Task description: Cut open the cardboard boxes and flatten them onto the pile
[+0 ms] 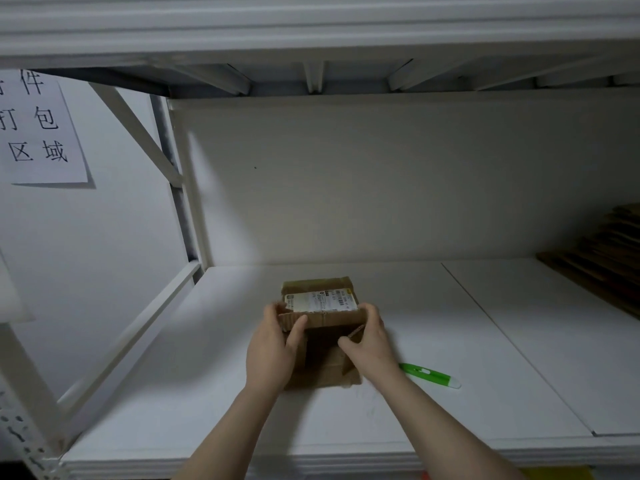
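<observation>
A small brown cardboard box (pixel 322 318) with a white shipping label on its far flap sits on the white shelf board (pixel 214 375). Its top is open. My left hand (pixel 273 348) grips the box's left wall, thumb inside over the front edge. My right hand (pixel 369 341) grips the right wall, thumb curled onto the rim. A green and white box cutter (pixel 429 375) lies on the shelf just right of my right wrist, held by neither hand. A pile of flattened cardboard (pixel 602 258) lies at the far right of the shelf.
A white upper shelf (pixel 311 26) hangs low overhead. White frame posts and a diagonal brace (pixel 138 133) stand at the left. A paper sign (pixel 38 129) with printed characters hangs on the left wall. A seam splits the shelf board right of the box.
</observation>
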